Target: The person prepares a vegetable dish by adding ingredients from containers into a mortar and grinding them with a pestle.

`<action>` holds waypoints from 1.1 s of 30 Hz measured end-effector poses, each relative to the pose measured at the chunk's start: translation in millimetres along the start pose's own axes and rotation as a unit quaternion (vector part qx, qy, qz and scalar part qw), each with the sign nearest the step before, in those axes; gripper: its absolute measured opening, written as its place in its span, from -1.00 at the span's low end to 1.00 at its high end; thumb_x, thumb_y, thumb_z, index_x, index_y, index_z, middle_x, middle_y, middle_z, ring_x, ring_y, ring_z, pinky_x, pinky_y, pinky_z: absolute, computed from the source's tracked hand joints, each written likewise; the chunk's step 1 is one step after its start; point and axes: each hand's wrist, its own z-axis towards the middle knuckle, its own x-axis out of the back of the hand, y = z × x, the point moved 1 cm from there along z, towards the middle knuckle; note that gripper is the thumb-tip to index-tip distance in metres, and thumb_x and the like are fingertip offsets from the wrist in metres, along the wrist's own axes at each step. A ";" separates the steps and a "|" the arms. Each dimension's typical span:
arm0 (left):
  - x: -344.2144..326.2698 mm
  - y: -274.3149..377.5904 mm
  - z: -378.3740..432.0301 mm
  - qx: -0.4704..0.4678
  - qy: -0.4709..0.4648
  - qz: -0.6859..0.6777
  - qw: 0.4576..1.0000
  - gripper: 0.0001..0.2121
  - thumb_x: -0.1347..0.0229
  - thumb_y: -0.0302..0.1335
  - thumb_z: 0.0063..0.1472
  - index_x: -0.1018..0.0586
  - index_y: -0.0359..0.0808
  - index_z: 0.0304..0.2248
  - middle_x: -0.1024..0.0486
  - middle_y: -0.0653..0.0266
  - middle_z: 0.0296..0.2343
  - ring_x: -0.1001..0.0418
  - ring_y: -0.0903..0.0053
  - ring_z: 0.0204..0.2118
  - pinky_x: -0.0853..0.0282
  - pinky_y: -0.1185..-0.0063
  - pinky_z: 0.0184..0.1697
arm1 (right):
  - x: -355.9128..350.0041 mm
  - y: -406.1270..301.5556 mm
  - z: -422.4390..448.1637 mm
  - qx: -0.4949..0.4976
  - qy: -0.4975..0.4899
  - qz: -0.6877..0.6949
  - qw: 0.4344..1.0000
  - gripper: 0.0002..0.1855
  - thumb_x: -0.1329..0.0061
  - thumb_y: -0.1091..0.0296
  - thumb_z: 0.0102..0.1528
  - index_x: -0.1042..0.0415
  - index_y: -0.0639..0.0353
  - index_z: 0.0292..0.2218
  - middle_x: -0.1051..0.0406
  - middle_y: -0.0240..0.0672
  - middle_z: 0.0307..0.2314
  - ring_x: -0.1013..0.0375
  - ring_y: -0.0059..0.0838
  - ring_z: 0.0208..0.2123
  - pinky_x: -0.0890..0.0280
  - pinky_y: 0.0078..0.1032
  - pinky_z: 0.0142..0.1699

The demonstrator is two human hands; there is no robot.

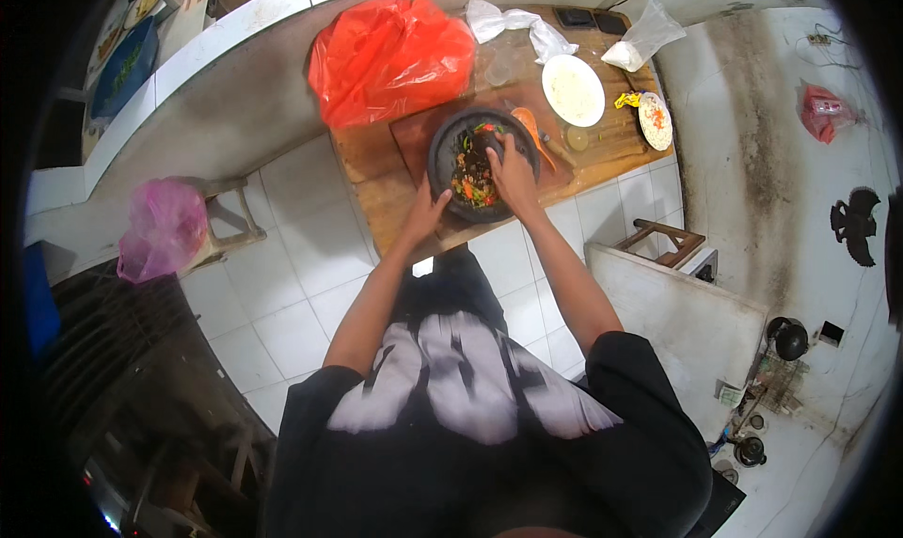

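A dark stone mortar [441, 153] rests near the front edge of a wooden table [363, 185]. Chopped red and green chillies [474, 191] lie crushed in its bowl, mostly at the near side. My right hand [516, 178] reaches into the bowl, its fingers wrapped over a dark pestle [484, 141], which is partly hidden. On the near left, my left hand [427, 210] grips the mortar's outer rim. Just right of the mortar are an orange spoon [525, 120] and a knife with a wooden handle [559, 151].
Behind the mortar sits a large red plastic bag [395, 58]. Farther right are a white plate [547, 79] with pale contents, a small container [576, 138], a smaller plate of food [655, 122] and a clear bag of white powder [628, 55]. A stool [247, 213] stands left.
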 end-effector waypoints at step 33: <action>3.6 -3.3 -1.9 -0.047 0.018 0.000 0.999 -0.24 -0.07 -0.25 0.37 0.08 -0.34 0.36 -0.32 -0.05 0.08 -0.47 0.47 -0.35 -0.48 0.55 -0.33 | -19.3 -28.8 -8.1 -0.084 -0.106 -0.203 0.970 -0.54 0.04 0.01 0.26 -0.24 -0.05 0.10 -0.53 0.09 -0.31 -0.59 0.09 -0.29 -0.48 -0.06 -0.25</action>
